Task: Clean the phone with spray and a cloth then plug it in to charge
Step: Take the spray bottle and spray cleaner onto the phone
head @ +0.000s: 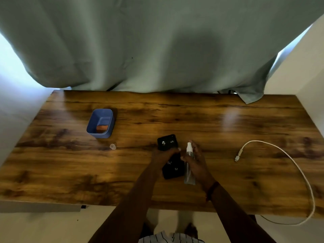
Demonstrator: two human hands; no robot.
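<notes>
A black phone (167, 142) lies face up near the middle of the wooden table (228, 123), its glossy screen showing reflections. My left hand (164, 155) lies across its middle with fingers curled over it, gripping it. My right hand (197, 160) holds a clear spray bottle (189, 165) with a white nozzle just right of the phone, the nozzle pointing away from me. A white charging cable (287, 155) curves on the table's right side, its plug end (237, 157) lying free. An orange cloth (102, 128) sits inside a blue box (100, 122) at the left.
A small clear cap (113, 146) lies on the table left of the phone. A grey-green curtain (157, 46) hangs behind the table. White walls flank both sides. The cable trails off the table's front right edge.
</notes>
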